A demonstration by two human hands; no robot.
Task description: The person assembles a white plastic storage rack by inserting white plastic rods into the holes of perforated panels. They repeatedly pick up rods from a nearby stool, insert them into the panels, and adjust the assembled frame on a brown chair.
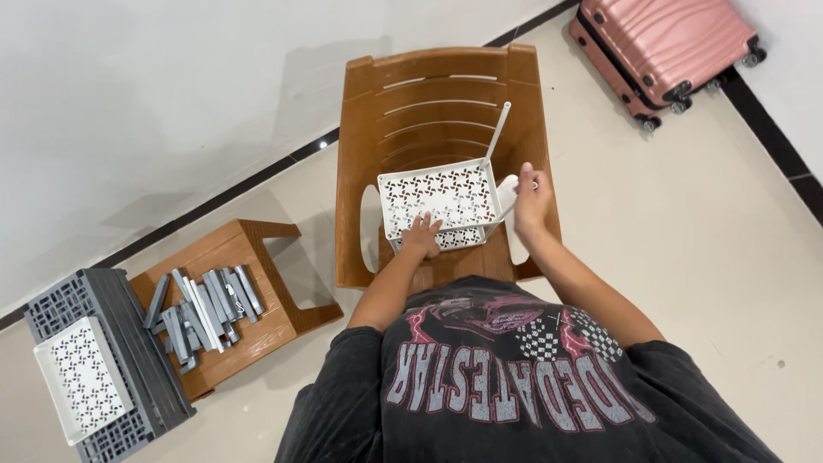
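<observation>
We see white tray [439, 199] on brown chair [446, 111]. Left hand [421, 236] flat on tray's near edge, fingers spread. Right hand [530, 201] clamped on white post [500, 129] base at tray corner. Left: stool [257, 249] with grey bars [201, 304], grey crate [129, 343]; pink suitcase [664, 43] beyond.

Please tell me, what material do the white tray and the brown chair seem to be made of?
The white tray looks like moulded plastic with a matte finish: a thin wall and a regular pierced pattern. The brown chair is probably plastic too, with a printed wood grain: its slats and arms look cast in one piece.
</observation>
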